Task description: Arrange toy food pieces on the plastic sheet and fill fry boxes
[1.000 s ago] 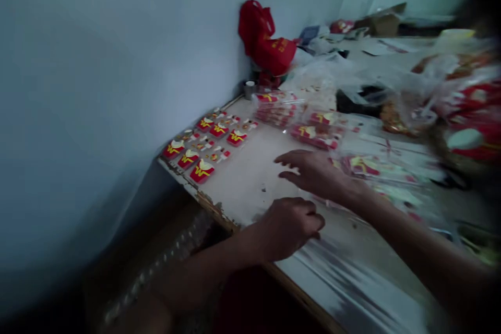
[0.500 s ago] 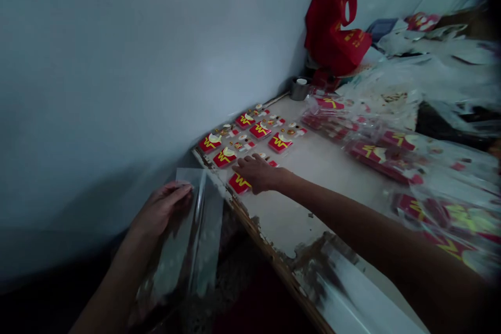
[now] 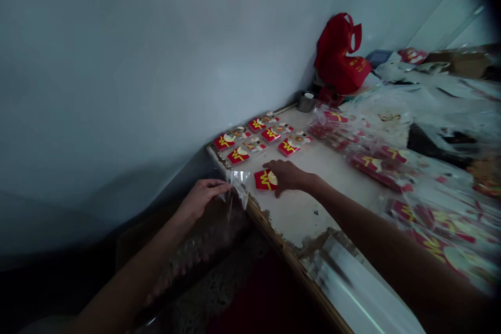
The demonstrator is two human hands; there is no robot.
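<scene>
My left hand [image 3: 203, 195] is just off the table's front left edge, its thumb and fingers pinching a clear plastic bag [image 3: 240, 180]. The bag's upper end lies close to a red card-like piece [image 3: 264, 180] with a yellow zigzag and a pale shape on it. My right hand [image 3: 288, 175] grips that piece by its right end, low over the table, and its fingers hide part of it. Behind the hands lie several similar red pieces [image 3: 238, 155], each beside small brown, white and red parts in clear plastic.
Clear-packed red sets [image 3: 366, 162] are heaped along the table's right side. A red cloth bag [image 3: 338, 57] and a grey cup [image 3: 306, 102] stand at the back. Glossy clear sheets [image 3: 352, 287] lie near the worn front edge [image 3: 282, 250]. A wall rises at the left.
My left hand has moved right and brought the plastic bag to the red piece. My right hand has shifted to the piece's right end. The view has turned slightly.
</scene>
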